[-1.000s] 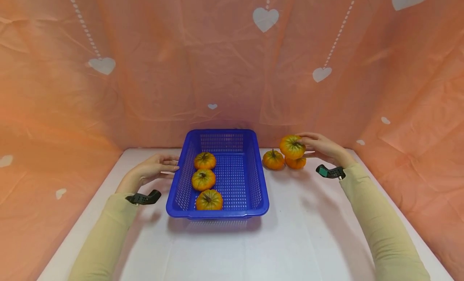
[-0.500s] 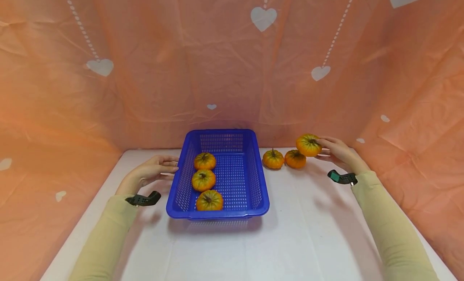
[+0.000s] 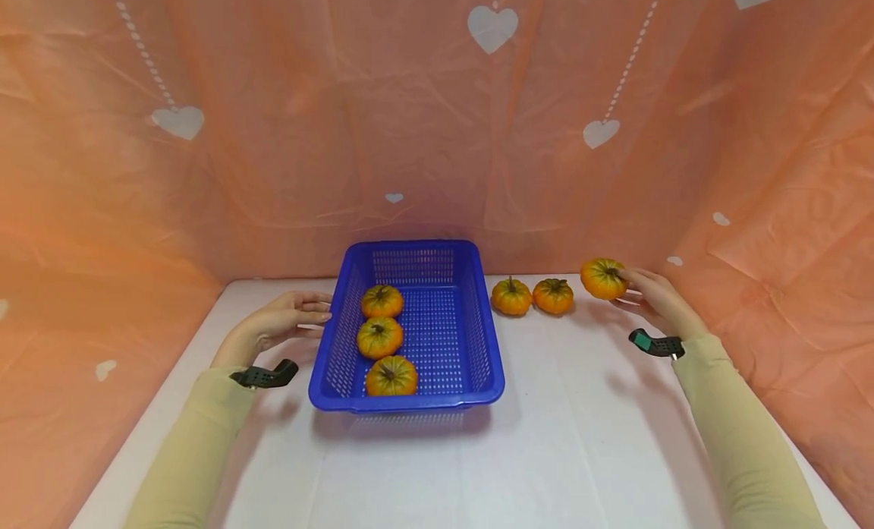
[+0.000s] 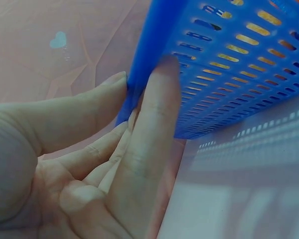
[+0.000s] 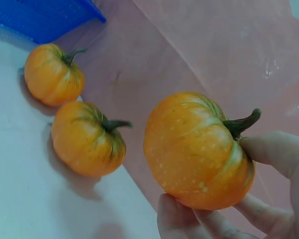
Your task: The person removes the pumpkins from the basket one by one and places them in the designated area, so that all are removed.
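Observation:
My right hand holds a small orange pumpkin above the table's back right, thumb near its dark green stem and fingers beneath. Two more pumpkins, a left one and a right one, sit side by side on the table between that hand and a blue plastic basket. Along the basket's left side, three pumpkins lie in a row: a far one, a middle one and a near one. At the basket's left rim, my left hand pinches the edge between thumb and fingers.
The white table extends in front of the basket and to both sides. A pink-orange cloth with white hearts hangs behind the table and at its sides. Black straps sit on both wrists.
My right hand has carried its pumpkin to the right, away from above the two table pumpkins, uncovering the right one. The left hand stays at the basket rim.

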A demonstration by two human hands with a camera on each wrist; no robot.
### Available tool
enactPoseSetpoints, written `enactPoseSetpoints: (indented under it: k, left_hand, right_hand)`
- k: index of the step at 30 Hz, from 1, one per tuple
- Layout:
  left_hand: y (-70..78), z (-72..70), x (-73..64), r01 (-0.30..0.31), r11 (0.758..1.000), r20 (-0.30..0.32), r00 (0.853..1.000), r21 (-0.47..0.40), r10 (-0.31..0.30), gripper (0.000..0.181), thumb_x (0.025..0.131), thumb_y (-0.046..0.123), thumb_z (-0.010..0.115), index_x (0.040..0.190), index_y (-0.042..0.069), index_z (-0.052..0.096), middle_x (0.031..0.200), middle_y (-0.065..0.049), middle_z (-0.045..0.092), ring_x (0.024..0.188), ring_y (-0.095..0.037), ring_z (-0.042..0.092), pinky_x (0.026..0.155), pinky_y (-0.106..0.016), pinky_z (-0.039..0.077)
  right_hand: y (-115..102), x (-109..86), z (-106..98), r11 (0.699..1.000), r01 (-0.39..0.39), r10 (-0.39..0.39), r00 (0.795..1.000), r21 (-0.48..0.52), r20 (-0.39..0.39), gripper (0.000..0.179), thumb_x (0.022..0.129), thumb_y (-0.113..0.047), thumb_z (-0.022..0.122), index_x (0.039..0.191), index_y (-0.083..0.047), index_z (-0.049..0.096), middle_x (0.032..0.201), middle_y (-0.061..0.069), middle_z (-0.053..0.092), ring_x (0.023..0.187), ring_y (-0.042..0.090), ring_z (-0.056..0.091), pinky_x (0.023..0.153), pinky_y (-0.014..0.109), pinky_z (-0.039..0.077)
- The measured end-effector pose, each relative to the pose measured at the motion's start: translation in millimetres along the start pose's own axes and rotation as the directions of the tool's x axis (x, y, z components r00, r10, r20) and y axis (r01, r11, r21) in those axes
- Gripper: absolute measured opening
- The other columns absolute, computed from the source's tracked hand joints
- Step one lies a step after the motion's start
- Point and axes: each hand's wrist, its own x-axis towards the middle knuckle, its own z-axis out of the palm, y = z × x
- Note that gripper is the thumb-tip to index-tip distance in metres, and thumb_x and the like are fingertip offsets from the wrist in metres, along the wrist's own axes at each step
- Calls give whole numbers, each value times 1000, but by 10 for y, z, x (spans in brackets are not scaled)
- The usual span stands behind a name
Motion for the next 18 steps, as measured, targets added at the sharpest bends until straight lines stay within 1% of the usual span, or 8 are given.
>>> enactPoseSetpoints:
  k: [3, 8, 11, 12, 15, 17, 18]
  left_hand:
    - [-3, 0, 2, 0, 1000, -3, 1000, 5, 0, 58, 96, 6, 56, 141, -15, 26, 131, -28, 48, 102, -22, 62, 88, -41, 51]
    - [-1, 3, 8, 4, 1000, -10, 1000, 5, -4, 58, 96, 5, 57, 142, -14, 27, 129, -26, 50, 101, -20, 62, 89, -42, 51]
    - [1, 3, 9, 6, 1000, -13, 1000, 3, -6, 58, 96, 4, 57, 141, -14, 26, 128, -25, 50, 101, -20, 61, 89, -42, 51]
    - [4, 4, 8, 7, 1000, -13, 1000, 2, -7, 58, 95, 4, 56, 142, -14, 27, 128, -25, 50, 101, -20, 61, 89, -42, 51]
    - [7, 4, 6, 10, 1000, -14, 1000, 6, -10, 57, 96, 3, 56, 142, -14, 26, 129, -26, 50, 102, -20, 61, 89, -43, 51]
    - [9, 7, 2, 12, 1000, -15, 1000, 7, -11, 57, 96, 3, 56, 142, -14, 27, 130, -27, 49, 103, -21, 61, 89, -43, 50]
    - [10, 8, 0, 11, 1000, -14, 1000, 6, -11, 57, 96, 3, 56, 142, -14, 27, 130, -27, 48, 103, -21, 61, 90, -43, 50]
  right_hand:
    - [37, -8, -50, 1000, 19, -19, 1000, 7, 15, 17, 100, -25, 51, 107, -13, 62, 113, 1, 50, 98, 15, 57, 91, 33, 50]
    - [103, 27, -105, 997, 72, -74, 996, 25, 49, 22, 101, -17, 47, 104, -7, 67, 104, 0, 60, 93, 17, 59, 80, 31, 55]
    - [147, 64, -128, 996, 84, -84, 995, 11, 50, 24, 102, -16, 47, 105, -7, 69, 104, 0, 61, 93, 17, 59, 77, 30, 56]
    - [161, 72, -133, 997, 76, -76, 996, 7, 43, 24, 102, -17, 48, 105, -9, 70, 105, -1, 60, 94, 17, 58, 79, 31, 55]
    - [192, 84, -140, 1000, -11, 11, 1000, 24, -6, 20, 99, -23, 52, 100, -16, 71, 109, -1, 54, 98, 16, 55, 89, 33, 51]
    - [207, 86, -133, 996, -73, 75, 996, 42, -43, 16, 98, -27, 55, 99, -20, 69, 114, 0, 47, 101, 16, 51, 96, 34, 46]
    - [214, 85, -126, 993, -104, 107, 993, 49, -59, 14, 97, -29, 56, 100, -21, 68, 117, 1, 44, 102, 16, 49, 99, 34, 42]
